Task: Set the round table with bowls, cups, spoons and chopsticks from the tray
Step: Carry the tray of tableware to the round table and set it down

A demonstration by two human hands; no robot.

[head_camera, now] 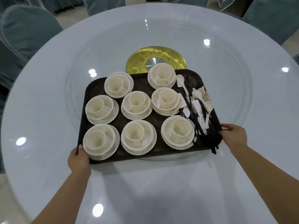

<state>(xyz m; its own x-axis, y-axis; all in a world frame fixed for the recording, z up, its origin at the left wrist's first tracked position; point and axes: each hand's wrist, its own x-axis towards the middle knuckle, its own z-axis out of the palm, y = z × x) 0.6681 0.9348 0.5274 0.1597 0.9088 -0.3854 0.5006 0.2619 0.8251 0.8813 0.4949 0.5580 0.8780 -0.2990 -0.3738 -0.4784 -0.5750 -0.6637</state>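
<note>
A dark brown tray (142,81) lies on the glass turntable of the round white table (48,167). It carries several cream sets, each a cup (135,102) inside a bowl on a saucer. Along its right side lie black chopsticks (198,126), white spoons (199,96) and white chopstick rests. My left hand (78,159) grips the tray's near left corner, thumb on the rim. My right hand (233,135) grips the tray's right edge near the chopstick ends.
A gold disc with a silver hub (169,57) sits at the turntable's centre, behind the tray. Blue-grey covered chairs (27,29) ring the table at the far left and far right. Ceiling lights glare on the glossy top.
</note>
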